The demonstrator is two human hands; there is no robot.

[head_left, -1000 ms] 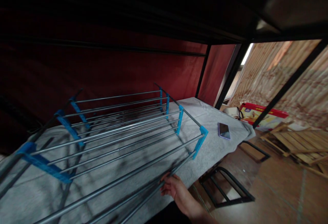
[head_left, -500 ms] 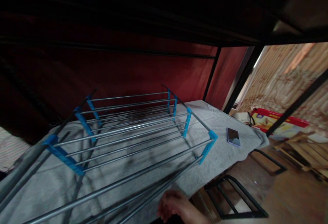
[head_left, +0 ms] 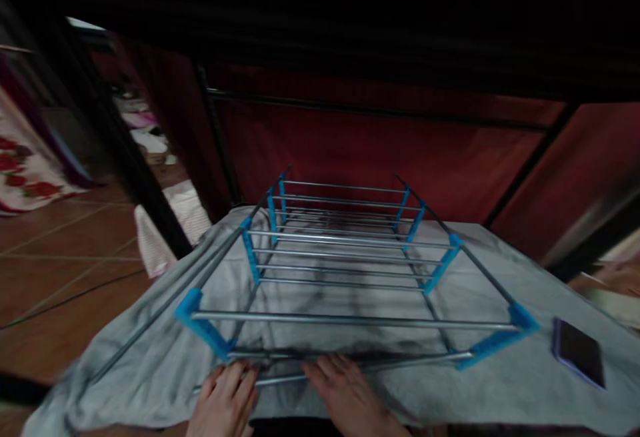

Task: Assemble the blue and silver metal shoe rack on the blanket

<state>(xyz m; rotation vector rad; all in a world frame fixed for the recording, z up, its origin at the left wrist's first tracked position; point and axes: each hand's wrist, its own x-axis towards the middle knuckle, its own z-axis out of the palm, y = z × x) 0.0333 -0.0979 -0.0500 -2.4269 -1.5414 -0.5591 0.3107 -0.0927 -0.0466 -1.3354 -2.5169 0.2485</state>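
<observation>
A shoe-rack-like frame of grey metal rods and blue plastic brackets lies on a grey cloth before me. Close to my body, loose rods lie at the frame's near end. My left hand is curled over a thin metal rod close to its left end. Farther along the same rod, my right hand has its fingers bent over it. The fingertips of both hands are partly hidden and somewhat blurred.
A phone lies on the cloth at the right. Dark metal posts and a low dark ceiling surround the surface, with a red curtain behind. On the left, a striped cloth hangs near the tiled floor.
My view has swung left, so the rack now sits straight ahead and the phone is farther right. My left hand has come into view, and both hands are now on the near rod.
</observation>
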